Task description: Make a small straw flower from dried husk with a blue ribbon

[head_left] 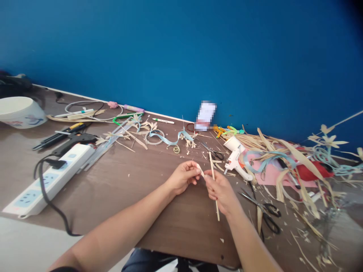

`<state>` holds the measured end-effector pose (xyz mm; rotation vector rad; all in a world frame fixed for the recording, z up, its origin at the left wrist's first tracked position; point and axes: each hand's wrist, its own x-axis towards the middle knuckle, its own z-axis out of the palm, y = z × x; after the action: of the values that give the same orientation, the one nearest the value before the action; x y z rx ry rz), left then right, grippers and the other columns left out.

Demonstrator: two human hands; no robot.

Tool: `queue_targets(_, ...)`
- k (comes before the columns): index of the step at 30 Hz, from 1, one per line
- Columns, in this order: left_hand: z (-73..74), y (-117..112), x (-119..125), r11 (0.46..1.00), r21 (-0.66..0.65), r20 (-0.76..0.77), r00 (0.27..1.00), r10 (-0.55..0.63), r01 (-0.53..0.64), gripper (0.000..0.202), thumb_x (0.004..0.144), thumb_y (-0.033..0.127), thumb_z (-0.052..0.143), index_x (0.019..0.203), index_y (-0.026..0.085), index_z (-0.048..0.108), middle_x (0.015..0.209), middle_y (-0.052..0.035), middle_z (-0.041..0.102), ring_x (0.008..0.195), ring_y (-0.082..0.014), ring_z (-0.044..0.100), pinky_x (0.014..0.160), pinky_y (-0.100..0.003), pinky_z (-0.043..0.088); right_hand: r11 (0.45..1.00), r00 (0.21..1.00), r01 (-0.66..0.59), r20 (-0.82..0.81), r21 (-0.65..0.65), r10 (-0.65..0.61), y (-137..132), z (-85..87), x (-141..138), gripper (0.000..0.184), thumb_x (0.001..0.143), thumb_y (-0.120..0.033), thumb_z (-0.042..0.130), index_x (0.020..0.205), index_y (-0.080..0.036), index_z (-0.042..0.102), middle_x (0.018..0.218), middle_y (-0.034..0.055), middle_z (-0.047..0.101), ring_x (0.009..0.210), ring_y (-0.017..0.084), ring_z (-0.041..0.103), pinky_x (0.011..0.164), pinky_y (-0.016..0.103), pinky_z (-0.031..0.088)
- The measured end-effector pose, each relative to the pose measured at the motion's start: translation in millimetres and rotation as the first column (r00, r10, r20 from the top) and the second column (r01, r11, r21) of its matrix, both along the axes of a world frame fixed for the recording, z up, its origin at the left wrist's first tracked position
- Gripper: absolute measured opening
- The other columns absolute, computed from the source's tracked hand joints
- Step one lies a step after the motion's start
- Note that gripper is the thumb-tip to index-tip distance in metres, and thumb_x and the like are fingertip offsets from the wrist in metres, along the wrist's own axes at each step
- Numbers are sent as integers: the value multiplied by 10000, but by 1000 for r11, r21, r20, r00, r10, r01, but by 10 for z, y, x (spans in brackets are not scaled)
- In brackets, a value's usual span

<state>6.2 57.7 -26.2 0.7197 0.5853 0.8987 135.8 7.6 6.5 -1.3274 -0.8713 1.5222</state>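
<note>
My left hand [183, 177] pinches a small pale husk strip [200, 170] between thumb and fingers, above the table. The strip's lower end reaches the fingertips of my right hand [219, 192], which are closed too. A thin pale stick [211, 161] runs nearly upright through my right hand, sticking out above and below it. Just past that hand lies a white glue gun [236, 163]. Black-handled scissors [263, 207] rest open to its right, and a second pair of scissors [217, 154] lies farther back among scraps.
A white power strip [47, 183] and a black glue gun [76, 140] lie at left, near a white bowl [24, 111]. Husk flowers with blue ribbon [170, 141] spread along the back. Dried husks [280, 147] pile up at right. A blurred phone-like object [205, 115] leans on the blue wall.
</note>
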Motion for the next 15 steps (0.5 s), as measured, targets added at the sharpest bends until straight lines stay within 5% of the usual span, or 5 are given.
queue_targets(10,30,-14,-19,998,-2,-62,996,-65,65,226,590,236,683,676,126,505,585,23,533,472,-56,479,345,-127,391,995,995,94,16,41,-95,18,-107,-38,231,648,-319,630,677,-193,438,384,-142,272,308,11,161,303,137,124)
queue_targets(15,34,-25,-9,996,44,-120,990,-70,76,194,605,233,659,662,127,507,589,17,540,466,-56,470,339,-134,391,989,988,104,100,108,-115,12,-115,9,239,716,-391,570,796,-207,440,442,-131,287,332,29,197,318,146,151)
